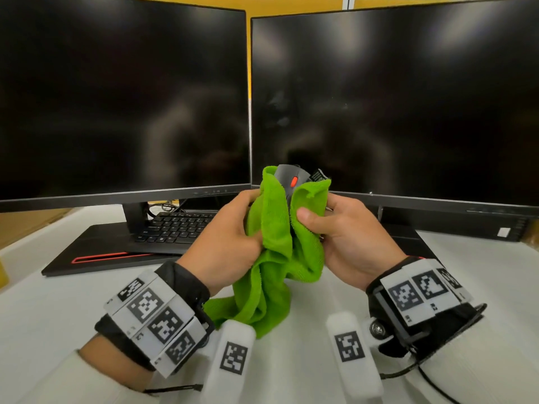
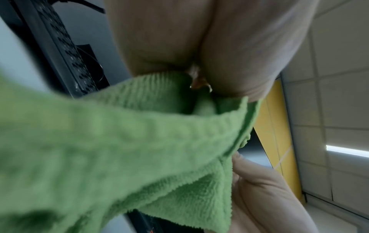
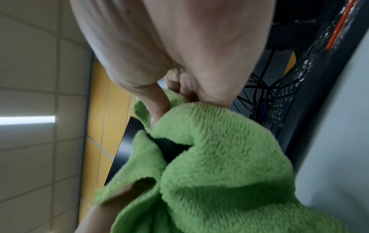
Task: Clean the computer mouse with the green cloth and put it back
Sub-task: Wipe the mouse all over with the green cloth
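A dark grey computer mouse (image 1: 291, 177) with an orange wheel pokes out of the top of a green cloth (image 1: 277, 252), held up above the desk in front of the monitors. My left hand (image 1: 230, 237) grips the cloth-wrapped mouse from the left. My right hand (image 1: 347, 228) grips it from the right, thumb pressed on the cloth. The cloth's loose end hangs down to the desk. In the wrist views the green cloth (image 2: 123, 149) (image 3: 219, 165) fills most of the picture, and a dark strip of the mouse (image 3: 169, 148) shows between its folds.
Two dark monitors (image 1: 125, 97) (image 1: 393, 106) stand close behind the hands. A black keyboard (image 1: 175, 228) lies on a black desk mat (image 1: 96, 252) with a red stripe, under the left monitor. The white desk (image 1: 58, 301) runs to the near edge.
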Available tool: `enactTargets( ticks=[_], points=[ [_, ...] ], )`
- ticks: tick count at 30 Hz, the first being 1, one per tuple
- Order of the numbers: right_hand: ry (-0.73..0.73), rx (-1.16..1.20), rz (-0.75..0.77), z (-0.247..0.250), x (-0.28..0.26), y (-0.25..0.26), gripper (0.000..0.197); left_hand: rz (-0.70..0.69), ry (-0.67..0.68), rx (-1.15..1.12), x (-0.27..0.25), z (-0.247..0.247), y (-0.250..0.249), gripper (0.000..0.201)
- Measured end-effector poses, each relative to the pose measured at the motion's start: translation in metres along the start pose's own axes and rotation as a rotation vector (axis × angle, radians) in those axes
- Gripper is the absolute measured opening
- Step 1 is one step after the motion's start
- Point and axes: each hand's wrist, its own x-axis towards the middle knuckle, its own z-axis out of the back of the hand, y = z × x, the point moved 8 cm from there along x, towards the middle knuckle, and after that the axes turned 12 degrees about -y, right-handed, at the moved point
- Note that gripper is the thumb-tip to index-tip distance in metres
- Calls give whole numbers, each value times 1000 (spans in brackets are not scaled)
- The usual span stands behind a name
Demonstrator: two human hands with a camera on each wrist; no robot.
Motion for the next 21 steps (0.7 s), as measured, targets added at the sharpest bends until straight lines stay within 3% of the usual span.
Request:
enactTargets(
  ticks=[7,9,13,18,21],
  points=[
    [64,-67,79,-3,-1,-1,64,-2,72,63,-2,-2,2,56],
    [29,-102,67,1,-1,0,56,-22,127,82,-5,-5,0,59],
    [-91,-138,66,10,-3,7,15,-88,182,117,-9,-12,-8,63],
    [-264,-85,21,20,1,9,29,-113,186,144,-8,-14,-10,63],
    [-250,-103,42,18,1,10,29,-127,176,153,-7,-13,-12,61]
  ],
)
